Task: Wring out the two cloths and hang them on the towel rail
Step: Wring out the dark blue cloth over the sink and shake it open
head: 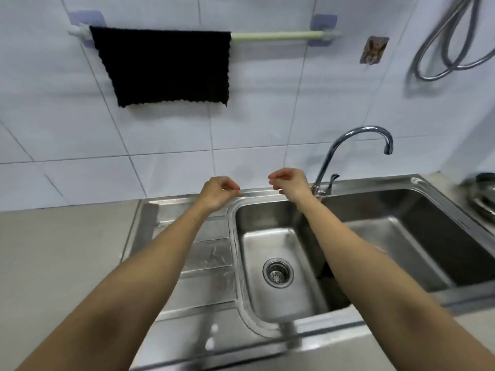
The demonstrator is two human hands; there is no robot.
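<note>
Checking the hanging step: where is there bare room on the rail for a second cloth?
The towel rail is bare between the right edge of the black cloth and the right wall bracket. That cloth covers the rest, up to the left bracket.

The towel rail [278,36] runs across the wall, high behind the worktop [53,250]. 1 cloth [166,65] hangs over its left half. Right of the rail a hook [373,49] sits on the wall, and a hose [455,36] hangs further right. The sink [321,325] is set in the worktop, with a draining board [203,253] on the left and 2 basins to its right. A 2nd cloth [333,290] lies partly hidden in the middle basin [276,236], right of the drain [277,272]. The faucet [348,145] stands on the back rim between the basins.
</note>
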